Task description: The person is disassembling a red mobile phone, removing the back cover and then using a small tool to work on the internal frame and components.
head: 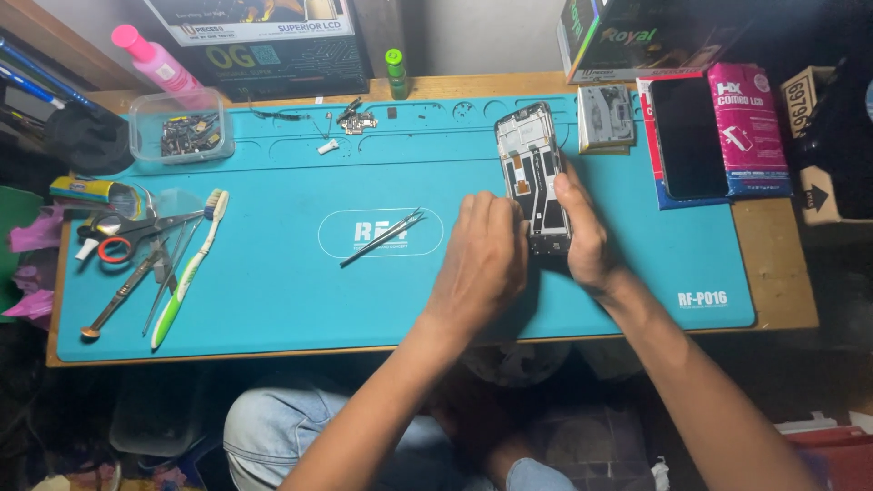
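An opened phone frame (532, 164), its dark inner side up, lies on the blue work mat (273, 282). My right hand (587, 236) grips its lower right edge. My left hand (482, 259) presses on its lower left end, fingers bent over the bottom. A pair of metal tweezers (382, 236) lies on the mat just left of my left hand.
A toothbrush (186, 273), scissors (123, 238) and thin metal tools lie at the mat's left. A clear tub of small parts (179, 127) and a pink bottle (159, 62) stand at the back left. A small circuit board (355, 118), a grey part (607, 116), a dark screen panel (691, 136) and boxes sit at the back.
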